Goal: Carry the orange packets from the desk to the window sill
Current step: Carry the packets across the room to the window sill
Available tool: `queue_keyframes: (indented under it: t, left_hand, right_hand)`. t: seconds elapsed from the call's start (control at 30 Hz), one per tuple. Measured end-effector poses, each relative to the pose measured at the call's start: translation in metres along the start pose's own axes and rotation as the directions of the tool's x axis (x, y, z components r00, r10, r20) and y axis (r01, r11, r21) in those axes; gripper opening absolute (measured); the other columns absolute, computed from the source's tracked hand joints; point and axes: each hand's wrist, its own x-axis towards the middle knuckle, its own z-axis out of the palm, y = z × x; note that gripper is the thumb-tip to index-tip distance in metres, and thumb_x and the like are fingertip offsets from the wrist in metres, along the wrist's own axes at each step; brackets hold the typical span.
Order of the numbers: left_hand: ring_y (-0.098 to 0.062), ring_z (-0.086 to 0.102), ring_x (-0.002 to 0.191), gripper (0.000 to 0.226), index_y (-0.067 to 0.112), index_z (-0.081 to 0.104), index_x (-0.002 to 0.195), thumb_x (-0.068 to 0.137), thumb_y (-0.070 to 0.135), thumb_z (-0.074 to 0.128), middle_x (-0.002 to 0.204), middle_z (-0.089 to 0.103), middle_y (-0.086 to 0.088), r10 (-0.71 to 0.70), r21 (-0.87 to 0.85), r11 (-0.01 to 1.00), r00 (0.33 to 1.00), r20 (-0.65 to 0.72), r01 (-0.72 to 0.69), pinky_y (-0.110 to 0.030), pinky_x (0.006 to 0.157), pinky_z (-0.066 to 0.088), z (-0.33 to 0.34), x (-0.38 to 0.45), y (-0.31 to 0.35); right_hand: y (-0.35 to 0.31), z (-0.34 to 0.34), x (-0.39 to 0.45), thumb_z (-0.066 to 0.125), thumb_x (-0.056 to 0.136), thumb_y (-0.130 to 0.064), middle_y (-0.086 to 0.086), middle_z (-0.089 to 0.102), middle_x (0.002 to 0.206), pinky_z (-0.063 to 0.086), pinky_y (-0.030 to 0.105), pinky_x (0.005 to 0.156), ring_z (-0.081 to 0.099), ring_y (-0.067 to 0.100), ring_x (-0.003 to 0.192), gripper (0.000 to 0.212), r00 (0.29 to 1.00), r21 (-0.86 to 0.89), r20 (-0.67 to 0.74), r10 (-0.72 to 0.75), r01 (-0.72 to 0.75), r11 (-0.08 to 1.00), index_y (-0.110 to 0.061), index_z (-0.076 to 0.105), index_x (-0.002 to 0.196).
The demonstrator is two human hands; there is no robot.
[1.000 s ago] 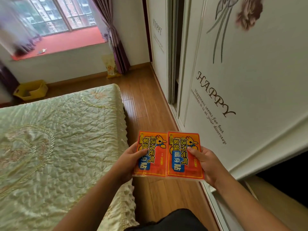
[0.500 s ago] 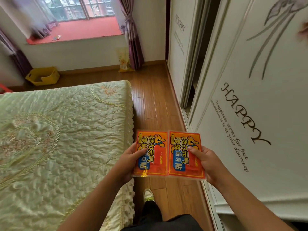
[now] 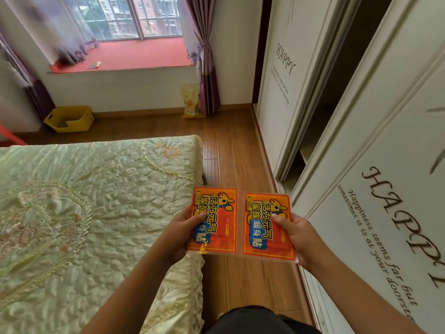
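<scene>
Head view: the left hand (image 3: 179, 233) grips one orange packet (image 3: 213, 220) by its left edge, thumb on the printed face, and the right hand (image 3: 297, 235) grips the second orange packet (image 3: 267, 225) by its right edge, keeping both flat and separated for carrying. Both packets are thin, glossy, rectangular pouches with clear sealed margins. They are held above the wooden floor (image 3: 231, 150) beside the quilted bed (image 3: 96, 201), well short of the red window sill (image 3: 134, 56) beyond the bed's far end.

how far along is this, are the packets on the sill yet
Not yet. Pickup looks done: the left hand holds one packet, the right hand the other. Left: walk the floor strip beside the bed to the red sill and set them down.
</scene>
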Motion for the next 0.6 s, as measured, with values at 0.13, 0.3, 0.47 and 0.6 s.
queue_keyframes:
  t: [0.13, 0.3, 0.47, 0.6]
  left_hand:
    - [-0.034, 0.075, 0.087, 0.038, 0.016, 0.063, 0.118, 0.080, 0.015, 0.067, 0.106, 0.075, -0.019, -0.002, 0.003, 1.000, 1.000, -0.001, 0.002, -0.042, 0.064, 0.062, -0.006, 0.026, 0.015]
    - [-0.034, 0.075, 0.087, 0.041, 0.017, 0.063, 0.118, 0.078, 0.016, 0.069, 0.107, 0.075, -0.020, -0.021, -0.010, 1.000, 0.999, -0.034, 0.021, -0.042, 0.063, 0.062, -0.002, 0.072, 0.029]
    - [-0.035, 0.074, 0.091, 0.041, 0.019, 0.064, 0.118, 0.077, 0.019, 0.071, 0.110, 0.074, -0.020, -0.017, 0.025, 1.000, 0.998, -0.056, 0.019, -0.044, 0.066, 0.063, 0.012, 0.134, 0.055]
    - [-0.032, 0.075, 0.088, 0.043, 0.016, 0.062, 0.119, 0.077, 0.019, 0.071, 0.107, 0.076, -0.018, -0.006, 0.045, 0.999, 0.997, -0.083, 0.010, -0.041, 0.063, 0.062, 0.033, 0.182, 0.085]
  right_hand:
    - [-0.015, 0.004, 0.032, 0.066, 0.090, -0.023, 0.012, 0.080, 0.095, 0.062, 0.038, 0.060, 0.077, 0.031, 0.084, 0.027, 1.000, -0.022, -0.028, 0.002, -0.003, 1.000, -0.011, 0.064, 0.114]
    - [-0.041, 0.004, 0.080, 0.065, 0.090, -0.023, 0.012, 0.079, 0.096, 0.062, 0.038, 0.061, 0.077, 0.031, 0.085, 0.027, 1.000, -0.034, 0.006, 0.009, -0.009, 0.999, -0.011, 0.064, 0.114]
    - [-0.078, -0.004, 0.140, 0.066, 0.090, -0.023, 0.010, 0.080, 0.093, 0.061, 0.033, 0.056, 0.077, 0.028, 0.082, 0.024, 0.998, -0.033, 0.070, 0.003, -0.001, 0.999, -0.012, 0.064, 0.111]
    - [-0.115, -0.015, 0.187, 0.066, 0.090, -0.022, 0.010, 0.080, 0.092, 0.062, 0.034, 0.056, 0.077, 0.028, 0.082, 0.023, 0.996, -0.005, 0.088, -0.001, 0.002, 1.000, -0.012, 0.064, 0.110]
